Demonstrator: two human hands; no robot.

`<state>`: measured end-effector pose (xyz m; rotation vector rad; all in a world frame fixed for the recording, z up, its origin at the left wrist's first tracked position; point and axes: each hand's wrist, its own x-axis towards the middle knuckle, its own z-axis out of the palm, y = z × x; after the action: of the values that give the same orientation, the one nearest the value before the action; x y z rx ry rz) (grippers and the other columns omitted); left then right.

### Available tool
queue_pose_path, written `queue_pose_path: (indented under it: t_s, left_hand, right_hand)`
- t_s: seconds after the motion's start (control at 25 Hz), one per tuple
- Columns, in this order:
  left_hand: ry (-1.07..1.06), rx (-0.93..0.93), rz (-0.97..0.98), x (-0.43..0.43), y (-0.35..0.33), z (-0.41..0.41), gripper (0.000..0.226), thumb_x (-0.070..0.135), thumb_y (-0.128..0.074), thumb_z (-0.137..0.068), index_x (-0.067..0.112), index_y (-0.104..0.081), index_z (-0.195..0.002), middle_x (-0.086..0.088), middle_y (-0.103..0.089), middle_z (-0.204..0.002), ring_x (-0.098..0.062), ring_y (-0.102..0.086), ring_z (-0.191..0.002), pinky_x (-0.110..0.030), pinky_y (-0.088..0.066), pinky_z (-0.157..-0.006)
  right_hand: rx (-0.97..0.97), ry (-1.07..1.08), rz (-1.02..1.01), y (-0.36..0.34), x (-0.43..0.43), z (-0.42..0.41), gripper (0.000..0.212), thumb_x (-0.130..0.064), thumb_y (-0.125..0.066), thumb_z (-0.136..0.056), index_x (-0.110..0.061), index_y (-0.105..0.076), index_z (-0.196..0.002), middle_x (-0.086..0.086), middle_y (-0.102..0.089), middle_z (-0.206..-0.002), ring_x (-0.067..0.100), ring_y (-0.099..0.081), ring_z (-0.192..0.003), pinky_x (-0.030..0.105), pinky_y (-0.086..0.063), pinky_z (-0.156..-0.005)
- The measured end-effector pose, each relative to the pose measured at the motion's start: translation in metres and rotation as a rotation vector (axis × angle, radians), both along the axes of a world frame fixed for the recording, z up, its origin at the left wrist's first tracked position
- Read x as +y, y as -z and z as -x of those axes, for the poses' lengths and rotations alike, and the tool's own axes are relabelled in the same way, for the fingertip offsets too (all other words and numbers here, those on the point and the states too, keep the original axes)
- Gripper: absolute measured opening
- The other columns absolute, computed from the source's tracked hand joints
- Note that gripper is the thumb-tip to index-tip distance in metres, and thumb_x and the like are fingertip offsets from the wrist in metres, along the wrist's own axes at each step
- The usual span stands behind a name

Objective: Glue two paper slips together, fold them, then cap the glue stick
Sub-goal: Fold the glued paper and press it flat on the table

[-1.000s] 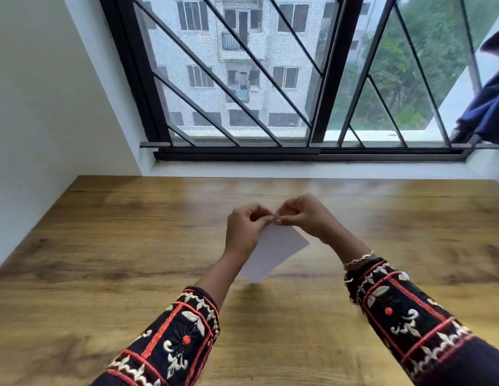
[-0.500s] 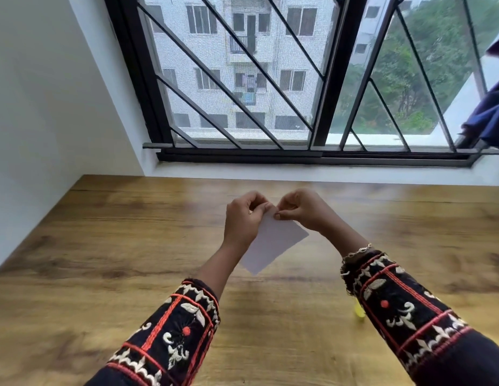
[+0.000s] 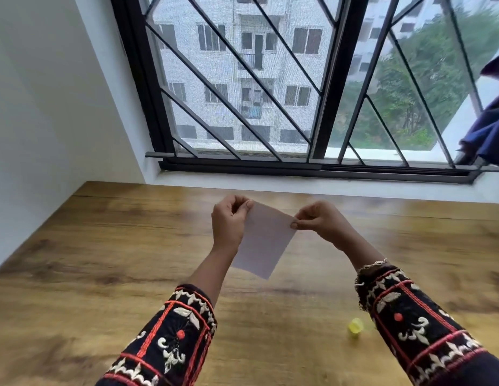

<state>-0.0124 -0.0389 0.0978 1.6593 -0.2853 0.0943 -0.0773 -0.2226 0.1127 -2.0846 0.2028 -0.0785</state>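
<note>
A white paper slip (image 3: 263,242) hangs in the air above the wooden table (image 3: 103,260), held by its upper edge. My left hand (image 3: 228,221) pinches its top left corner. My right hand (image 3: 318,221) pinches its top right corner between thumb and forefinger. I cannot tell whether it is one slip or two stuck together. A small yellow piece, perhaps the glue stick's cap (image 3: 355,327), lies on the table beside my right sleeve. The glue stick's body is not visible.
The table runs back to a white sill under a barred window (image 3: 320,107). A white wall (image 3: 47,107) bounds the left side. Dark blue cloth (image 3: 490,129) hangs at the far right.
My hands have moved apart along the paper's top edge, from nearly touching to one at each corner. The yellow piece has come into view by my right sleeve.
</note>
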Motion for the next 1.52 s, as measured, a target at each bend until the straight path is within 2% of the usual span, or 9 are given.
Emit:
queue_pose_path:
  t_s: [0.12, 0.28, 0.44, 0.56, 0.76, 1.04, 1.2, 1.32, 1.52]
  left_hand:
    - [-0.01, 0.079, 0.139, -0.001, 0.008, 0.001, 0.021, 0.006, -0.06, -0.087, 0.016, -0.06, -0.069, -0.001, -0.056, -0.066, -0.016, -0.05, -0.067, -0.03, -0.043, -0.064]
    - [-0.064, 0.098, 0.123, 0.0, 0.012, 0.006, 0.014, 0.008, -0.063, -0.085, 0.015, -0.062, -0.072, -0.002, -0.06, -0.069, -0.018, -0.054, -0.07, -0.039, -0.048, -0.068]
    - [-0.154, -0.418, -0.217, 0.0, -0.013, 0.012, 0.019, 0.004, -0.071, -0.076, 0.002, -0.066, -0.094, -0.009, -0.068, -0.087, -0.018, -0.061, -0.082, -0.021, -0.047, -0.076]
    - [0.103, -0.599, -0.459, -0.017, -0.034, 0.018, 0.016, 0.002, -0.068, -0.077, 0.0, -0.068, -0.093, -0.014, -0.07, -0.091, -0.025, -0.063, -0.088, -0.03, -0.048, -0.079]
    - [0.201, -0.521, -0.591, -0.031, -0.044, 0.021, 0.003, 0.0, -0.062, -0.079, 0.001, -0.065, -0.078, -0.015, -0.067, -0.08, -0.03, -0.059, -0.078, -0.041, -0.049, -0.071]
    - [0.158, -0.493, -0.6, -0.029, -0.05, 0.023, 0.008, -0.003, -0.058, -0.078, 0.001, -0.064, -0.075, -0.015, -0.067, -0.078, -0.029, -0.057, -0.073, -0.035, -0.045, -0.067]
    - [0.136, -0.485, -0.557, -0.028, -0.047, 0.021, 0.008, -0.005, -0.059, -0.076, 0.001, -0.064, -0.073, -0.015, -0.067, -0.074, -0.023, -0.053, -0.068, -0.031, -0.042, -0.064]
    - [0.125, -0.481, -0.54, -0.028, -0.042, 0.02, 0.009, -0.006, -0.058, -0.074, 0.001, -0.063, -0.071, -0.014, -0.066, -0.072, -0.021, -0.051, -0.066, -0.03, -0.041, -0.063]
    - [0.11, -0.466, -0.513, -0.031, -0.034, 0.023, 0.009, -0.006, -0.06, -0.075, 0.002, -0.063, -0.071, -0.012, -0.065, -0.071, -0.02, -0.052, -0.065, -0.025, -0.036, -0.061]
  right_hand:
    - [-0.07, 0.066, -0.196, 0.002, -0.004, 0.001, 0.017, 0.002, -0.071, -0.071, -0.01, -0.065, -0.061, -0.011, -0.063, -0.048, -0.002, -0.054, -0.051, 0.01, -0.043, -0.058]
    - [-0.125, 0.094, -0.264, 0.001, -0.002, 0.002, 0.018, 0.004, -0.07, -0.07, -0.011, -0.065, -0.06, -0.01, -0.063, -0.047, -0.002, -0.056, -0.05, 0.01, -0.045, -0.057]
    - [-0.149, 0.062, -0.15, -0.007, 0.0, 0.0, 0.024, 0.004, -0.071, -0.07, -0.015, -0.065, -0.057, -0.003, -0.061, -0.056, -0.002, -0.051, -0.048, 0.017, -0.042, -0.058]
    - [-0.165, -0.007, -0.074, -0.014, 0.006, -0.002, 0.021, 0.001, -0.072, -0.071, -0.015, -0.065, -0.059, 0.003, -0.063, -0.061, 0.006, -0.054, -0.057, 0.027, -0.044, -0.064]
    - [-0.21, -0.031, 0.035, -0.025, 0.011, -0.004, 0.029, -0.008, -0.075, -0.071, -0.022, -0.058, -0.052, -0.016, -0.051, -0.037, -0.004, -0.044, -0.04, 0.016, -0.034, -0.051]
    - [-0.202, -0.094, 0.014, -0.029, 0.011, -0.007, 0.006, -0.008, -0.074, -0.071, -0.007, -0.069, -0.07, 0.001, -0.062, -0.062, -0.001, -0.052, -0.056, 0.028, -0.044, -0.065]
    - [-0.209, -0.097, -0.001, -0.029, 0.01, -0.01, 0.017, -0.007, -0.075, -0.07, 0.006, -0.069, -0.078, 0.013, -0.067, -0.071, 0.01, -0.056, -0.065, 0.03, -0.046, -0.067]
    - [-0.203, -0.103, -0.02, -0.024, 0.009, -0.009, 0.012, -0.004, -0.074, -0.071, 0.005, -0.069, -0.075, 0.006, -0.065, -0.063, 0.0, -0.056, -0.058, 0.02, -0.047, -0.064]
    - [-0.195, -0.102, -0.005, -0.017, 0.004, -0.009, 0.014, -0.005, -0.075, -0.07, 0.005, -0.07, -0.079, 0.015, -0.069, -0.075, 0.013, -0.059, -0.067, 0.034, -0.05, -0.07]
